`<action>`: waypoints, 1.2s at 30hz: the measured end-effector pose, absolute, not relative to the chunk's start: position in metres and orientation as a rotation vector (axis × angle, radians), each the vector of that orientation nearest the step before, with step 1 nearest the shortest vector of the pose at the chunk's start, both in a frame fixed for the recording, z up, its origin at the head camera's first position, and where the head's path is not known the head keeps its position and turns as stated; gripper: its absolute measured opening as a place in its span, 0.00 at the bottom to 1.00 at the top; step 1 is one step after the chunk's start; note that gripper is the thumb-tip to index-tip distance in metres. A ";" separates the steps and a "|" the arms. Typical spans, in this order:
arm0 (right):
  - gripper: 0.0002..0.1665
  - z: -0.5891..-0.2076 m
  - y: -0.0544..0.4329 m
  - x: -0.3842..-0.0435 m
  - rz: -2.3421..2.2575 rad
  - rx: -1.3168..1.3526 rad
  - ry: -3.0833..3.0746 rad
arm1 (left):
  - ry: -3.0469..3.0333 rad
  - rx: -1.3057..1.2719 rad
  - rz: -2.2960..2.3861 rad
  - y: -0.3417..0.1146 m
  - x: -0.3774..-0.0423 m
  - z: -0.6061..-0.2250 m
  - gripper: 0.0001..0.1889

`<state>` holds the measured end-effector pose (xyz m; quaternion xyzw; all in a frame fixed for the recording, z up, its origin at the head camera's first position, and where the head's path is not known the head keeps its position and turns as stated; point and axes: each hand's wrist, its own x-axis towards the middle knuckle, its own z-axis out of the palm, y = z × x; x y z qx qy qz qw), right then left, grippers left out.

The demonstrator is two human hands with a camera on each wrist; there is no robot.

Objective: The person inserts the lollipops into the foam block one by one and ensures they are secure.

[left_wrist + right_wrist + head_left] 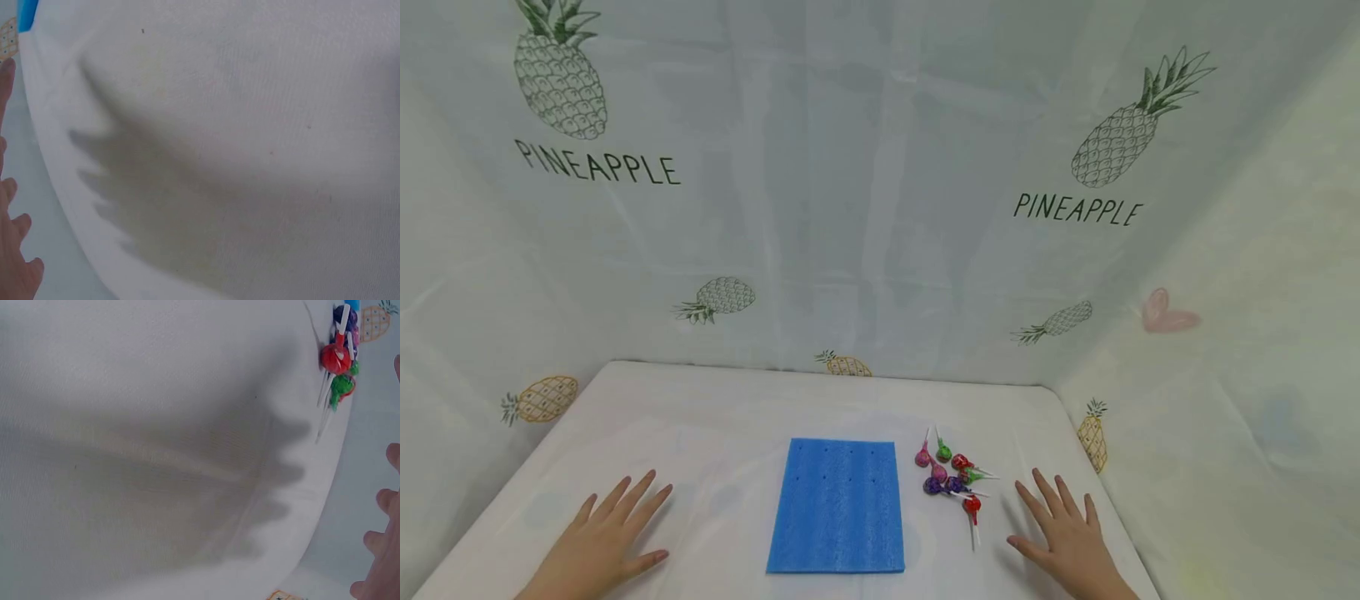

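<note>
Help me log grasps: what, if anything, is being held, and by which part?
Nothing is held: the left hand and the right hand are spread and empty; the lollipops lie beside the blue board.

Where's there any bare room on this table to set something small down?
A wide bare patch of table lies between the left hand and the blue board. Another strip runs behind the board to the table's far edge. The board itself carries nothing. It's crowded just right of the board, where lollipops bunch together.
</note>
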<state>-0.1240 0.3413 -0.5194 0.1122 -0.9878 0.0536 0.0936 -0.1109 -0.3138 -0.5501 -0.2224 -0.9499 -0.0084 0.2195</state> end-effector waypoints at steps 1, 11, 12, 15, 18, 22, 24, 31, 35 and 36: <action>0.47 -0.520 0.341 -0.124 0.159 0.329 -2.932 | -2.625 -0.617 -0.022 -0.314 -0.112 -0.550 0.54; 0.48 -0.522 0.339 -0.121 0.166 0.287 -2.929 | -2.652 -0.611 -0.045 -0.309 -0.117 -0.553 0.52; 0.48 -0.522 0.339 -0.121 0.164 0.280 -2.932 | -2.654 -0.615 -0.047 -0.308 -0.117 -0.553 0.52; 0.48 -0.523 0.338 -0.121 0.176 0.271 -2.933 | -2.655 -0.630 -0.061 -0.305 -0.118 -0.553 0.53; 0.48 -0.523 0.337 -0.121 0.181 0.260 -2.940 | -2.663 -0.643 -0.075 -0.298 -0.120 -0.553 0.53; 0.48 -0.523 0.334 -0.121 0.198 0.250 -2.949 | -2.675 -0.660 -0.086 -0.286 -0.124 -0.555 0.51; 0.47 -0.522 0.332 -0.121 0.221 0.255 -2.949 | -2.680 -0.672 -0.086 -0.280 -0.125 -0.555 0.49; 0.46 -0.522 0.320 -0.124 0.283 0.266 -2.959 | -2.866 -0.674 -0.115 -0.251 -0.128 -0.546 0.44; 0.46 -0.522 0.311 -0.125 0.372 0.255 -2.978 | -2.928 -0.685 -0.167 -0.237 -0.131 -0.543 0.44; 0.46 -0.521 0.309 -0.125 0.401 0.245 -2.988 | -2.919 -0.699 -0.183 -0.234 -0.132 -0.543 0.44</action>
